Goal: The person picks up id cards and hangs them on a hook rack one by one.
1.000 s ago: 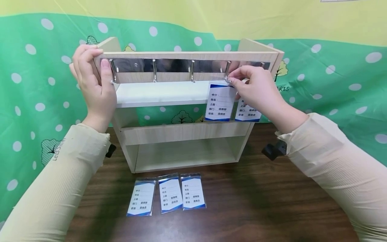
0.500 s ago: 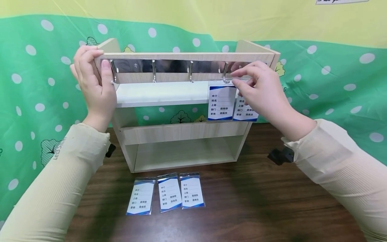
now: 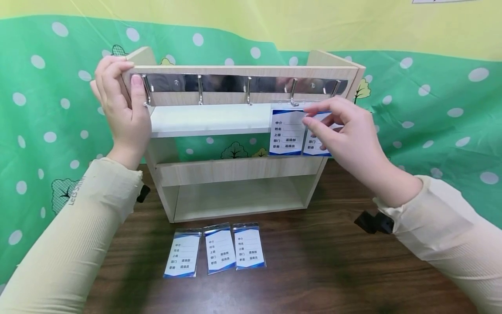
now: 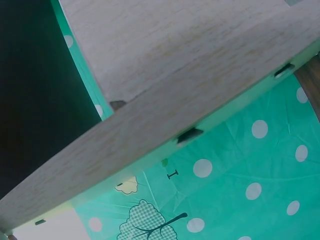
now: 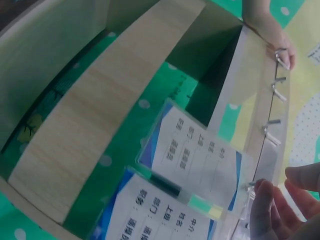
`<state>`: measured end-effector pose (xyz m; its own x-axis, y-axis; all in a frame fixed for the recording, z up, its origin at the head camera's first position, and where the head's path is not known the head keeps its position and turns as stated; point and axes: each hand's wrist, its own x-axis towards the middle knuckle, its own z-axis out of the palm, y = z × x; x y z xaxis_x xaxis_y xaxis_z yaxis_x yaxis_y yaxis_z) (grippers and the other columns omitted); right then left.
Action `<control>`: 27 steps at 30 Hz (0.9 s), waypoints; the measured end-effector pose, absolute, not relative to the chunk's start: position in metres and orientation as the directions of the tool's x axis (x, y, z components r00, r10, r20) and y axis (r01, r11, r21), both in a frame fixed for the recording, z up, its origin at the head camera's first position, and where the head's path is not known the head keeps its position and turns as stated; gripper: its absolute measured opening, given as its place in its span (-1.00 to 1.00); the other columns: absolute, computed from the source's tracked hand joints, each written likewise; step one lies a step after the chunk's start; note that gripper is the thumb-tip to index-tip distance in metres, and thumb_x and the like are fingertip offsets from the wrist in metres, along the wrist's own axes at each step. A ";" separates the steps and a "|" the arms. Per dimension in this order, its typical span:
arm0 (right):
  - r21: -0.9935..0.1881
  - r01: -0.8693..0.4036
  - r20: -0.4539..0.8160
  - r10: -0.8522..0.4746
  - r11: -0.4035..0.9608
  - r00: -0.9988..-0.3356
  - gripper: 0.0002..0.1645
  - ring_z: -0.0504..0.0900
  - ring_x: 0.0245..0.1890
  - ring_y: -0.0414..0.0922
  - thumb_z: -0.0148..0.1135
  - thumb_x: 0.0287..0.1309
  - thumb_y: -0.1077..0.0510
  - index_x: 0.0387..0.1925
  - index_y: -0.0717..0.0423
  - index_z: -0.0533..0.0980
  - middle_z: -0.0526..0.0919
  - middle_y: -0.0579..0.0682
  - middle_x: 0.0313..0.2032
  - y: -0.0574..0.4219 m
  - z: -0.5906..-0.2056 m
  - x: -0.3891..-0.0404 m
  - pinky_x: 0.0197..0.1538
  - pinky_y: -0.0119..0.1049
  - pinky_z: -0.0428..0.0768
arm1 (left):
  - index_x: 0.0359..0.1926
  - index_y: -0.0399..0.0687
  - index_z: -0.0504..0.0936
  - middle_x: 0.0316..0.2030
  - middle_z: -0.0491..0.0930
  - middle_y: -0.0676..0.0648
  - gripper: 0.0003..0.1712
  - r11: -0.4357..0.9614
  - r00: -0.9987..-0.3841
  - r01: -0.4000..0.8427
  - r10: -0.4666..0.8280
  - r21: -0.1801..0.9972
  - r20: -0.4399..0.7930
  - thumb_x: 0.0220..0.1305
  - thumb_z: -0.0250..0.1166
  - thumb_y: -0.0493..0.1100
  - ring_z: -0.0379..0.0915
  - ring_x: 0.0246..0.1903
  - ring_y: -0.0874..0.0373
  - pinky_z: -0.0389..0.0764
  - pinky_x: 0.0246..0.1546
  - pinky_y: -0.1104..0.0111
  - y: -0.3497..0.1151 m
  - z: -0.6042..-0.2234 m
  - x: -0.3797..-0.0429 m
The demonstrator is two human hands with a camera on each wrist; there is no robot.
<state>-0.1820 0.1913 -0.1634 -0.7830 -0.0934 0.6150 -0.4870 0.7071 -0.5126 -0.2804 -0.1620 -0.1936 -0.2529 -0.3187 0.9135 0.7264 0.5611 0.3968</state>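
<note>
My left hand (image 3: pixel 123 109) grips the upper left end of a small wooden shelf (image 3: pixel 243 173), thumb on its front board and fingers over the side. A metal hook rail (image 3: pixel 225 83) runs along that board. From its right hooks hang two badges in clear sleeves, the left badge (image 3: pixel 287 133) in full view and the right badge (image 3: pixel 311 146) partly hidden behind my right hand (image 3: pixel 349 131). That hand holds nothing; in the right wrist view its thumb and finger (image 5: pixel 262 207) stand apart beside the hook of the left badge (image 5: pixel 195 155).
On the brown table (image 3: pixel 306 266), before the shelf, lie three more badges: a left one (image 3: pixel 183 257), a middle one (image 3: pixel 221 249) and a right one (image 3: pixel 249 247). A green and yellow patterned cloth (image 3: pixel 423 109) hangs behind. The left wrist view shows the shelf's side board (image 4: pixel 165 107).
My right hand has let go of the left badge at its hook and drawn down and to the right. The badge hangs by itself. My left hand keeps its place.
</note>
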 end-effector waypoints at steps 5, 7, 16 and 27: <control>-0.560 -0.486 0.584 -0.096 0.671 -0.806 -0.71 0.56 -0.53 -0.27 0.29 0.27 0.09 -0.03 0.11 0.66 0.69 -0.05 -0.24 0.191 -0.173 -0.175 -0.50 -0.46 0.49 | -0.01 -0.10 0.52 0.10 0.42 0.12 -0.67 0.566 -0.261 0.718 -0.321 0.405 0.910 0.34 0.02 -0.05 0.14 0.19 0.32 0.06 0.26 0.44 -0.161 -0.193 -0.279; -0.571 -0.499 0.576 -0.115 0.652 -0.809 -0.72 0.56 -0.54 -0.24 0.29 0.27 0.10 -0.03 0.12 0.66 0.68 -0.09 -0.29 0.191 -0.179 -0.172 -0.51 -0.45 0.51 | -0.01 -0.14 0.51 0.11 0.41 0.10 -0.67 0.569 -0.269 0.713 -0.318 0.410 0.909 0.34 0.02 -0.07 0.13 0.20 0.32 0.05 0.26 0.44 -0.160 -0.193 -0.277; -0.619 -0.476 0.496 -0.160 0.625 -0.854 -0.73 0.58 -0.52 -0.17 0.28 0.28 0.09 -0.04 0.11 0.65 0.68 0.08 -0.43 0.188 -0.201 -0.164 -0.47 -0.38 0.52 | -0.01 -0.22 0.49 0.12 0.42 0.01 -0.68 0.562 -0.275 0.714 -0.323 0.417 0.906 0.34 0.00 -0.14 0.12 0.17 0.33 0.05 0.26 0.45 -0.152 -0.189 -0.264; -0.683 -0.453 0.427 -0.190 0.573 -0.884 -0.76 0.62 -0.45 -0.20 0.25 0.30 0.11 -0.07 0.12 0.65 0.73 0.03 -0.33 0.182 -0.218 -0.159 -0.40 -0.35 0.59 | -0.01 -0.12 0.51 0.12 0.44 0.00 -0.69 0.569 -0.258 0.714 -0.327 0.407 0.909 0.33 0.01 -0.10 0.14 0.19 0.32 0.04 0.28 0.43 -0.161 -0.191 -0.272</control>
